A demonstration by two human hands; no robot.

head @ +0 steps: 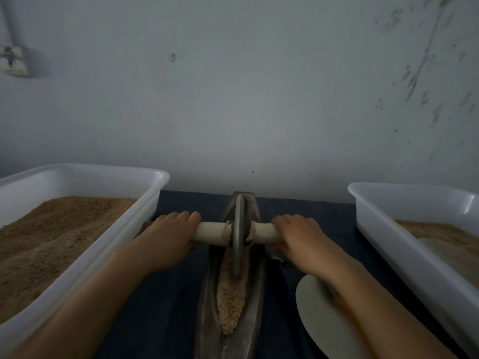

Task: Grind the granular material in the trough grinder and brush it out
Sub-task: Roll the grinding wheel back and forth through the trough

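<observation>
A long, boat-shaped metal trough (230,294) lies on dark blue cloth (166,294), pointing from 6 to 12 o'clock. A thin, dull grey wheel (238,237) stands upright in its groove, toward the 12 o'clock end. A pale, smooth round axle (211,233) runs through the wheel from 9 to 3 o'clock. The left hand (169,238) wraps its curled fingers over the axle's 9 o'clock end; the right hand (298,237) grips the 3 o'clock end the same way. Coarse tan grain (230,299) fills the groove from the wheel back toward 6 o'clock. At 9 o'clock a white plastic tub (77,177) holds brown, sandy meal. At 3 o'clock a second tub (414,193) holds paler powder. A flat, pale disc (311,307) lies under the right forearm at 4 o'clock.
</observation>
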